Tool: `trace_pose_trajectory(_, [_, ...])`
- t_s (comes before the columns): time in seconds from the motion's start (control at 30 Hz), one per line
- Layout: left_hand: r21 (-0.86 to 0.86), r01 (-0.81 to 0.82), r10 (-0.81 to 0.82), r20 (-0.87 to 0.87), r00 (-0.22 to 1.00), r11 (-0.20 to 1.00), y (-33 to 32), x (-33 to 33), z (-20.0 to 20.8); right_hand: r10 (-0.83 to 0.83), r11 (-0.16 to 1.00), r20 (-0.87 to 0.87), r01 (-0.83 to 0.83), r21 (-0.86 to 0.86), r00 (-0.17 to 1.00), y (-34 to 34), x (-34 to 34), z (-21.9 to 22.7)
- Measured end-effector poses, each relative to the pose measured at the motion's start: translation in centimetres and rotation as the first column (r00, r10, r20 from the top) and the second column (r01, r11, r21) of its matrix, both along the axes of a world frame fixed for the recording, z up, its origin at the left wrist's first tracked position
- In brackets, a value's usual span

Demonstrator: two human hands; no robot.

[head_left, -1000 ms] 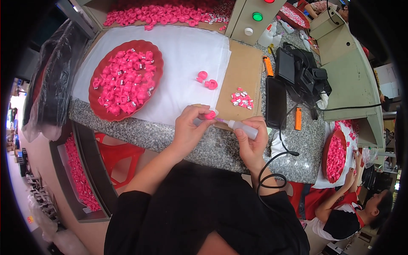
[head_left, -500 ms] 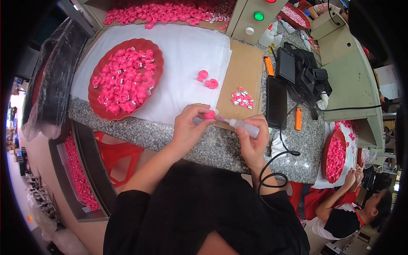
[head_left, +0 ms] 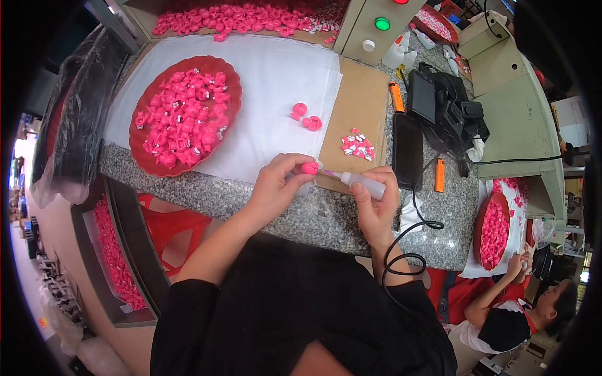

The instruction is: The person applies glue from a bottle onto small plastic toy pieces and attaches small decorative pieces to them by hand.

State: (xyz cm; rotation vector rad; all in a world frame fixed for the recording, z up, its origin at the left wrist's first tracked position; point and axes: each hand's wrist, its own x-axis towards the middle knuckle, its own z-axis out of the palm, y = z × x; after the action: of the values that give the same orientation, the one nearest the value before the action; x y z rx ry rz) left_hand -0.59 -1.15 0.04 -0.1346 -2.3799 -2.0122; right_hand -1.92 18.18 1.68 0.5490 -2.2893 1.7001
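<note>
Between its fingertips, my left hand (head_left: pixel 279 183) pinches a small pink plastic piece (head_left: pixel 309 168) above the front part of the bench. My right hand (head_left: pixel 377 203) is wrapped round a translucent squeeze bottle (head_left: pixel 365 185), whose narrow purple tip points left at the pink piece; whether it touches cannot be made out. Beyond my hands, a few loose pink pieces (head_left: pixel 306 117) lie on a white cloth (head_left: pixel 269 75). A little heap of small pink-and-white parts (head_left: pixel 358 145) rests on brown cardboard (head_left: pixel 357 94) to the right.
A red scalloped tray (head_left: pixel 139 106) full of pink pieces stands at left. On the right lie a black phone (head_left: pixel 407 150), orange lighters (head_left: pixel 439 175), a black device with straps (head_left: pixel 448 103) and a looping cable (head_left: pixel 433 224). A co-worker (head_left: pixel 508 313) sits at far right.
The bottle has shifted very slightly right and down with my right hand. My left fingers have changed their hold a little on the pink piece, and its round side shows more.
</note>
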Motion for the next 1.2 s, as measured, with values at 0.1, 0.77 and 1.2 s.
trace_pose_trajectory(0.1, [-0.022,0.024,-0.024,0.022,0.999,0.999,-0.3,-0.2,0.7,0.031,0.97,0.172,0.012,-0.242,0.985,-0.4,0.3,0.3])
trace_pose_trajectory(0.77, [-0.208,0.212,-0.227,-0.052,0.972,0.955,-1.5,-0.9,1.6,0.057,0.997,0.13,-0.049,-0.065,0.99,0.1,-1.0,0.8])
trace_pose_trajectory(1.2, [-0.156,0.19,-0.194,-0.014,0.981,0.969,-1.5,-0.7,1.6,0.263,0.779,0.388,0.043,-0.626,0.883,0.3,-1.0,1.4])
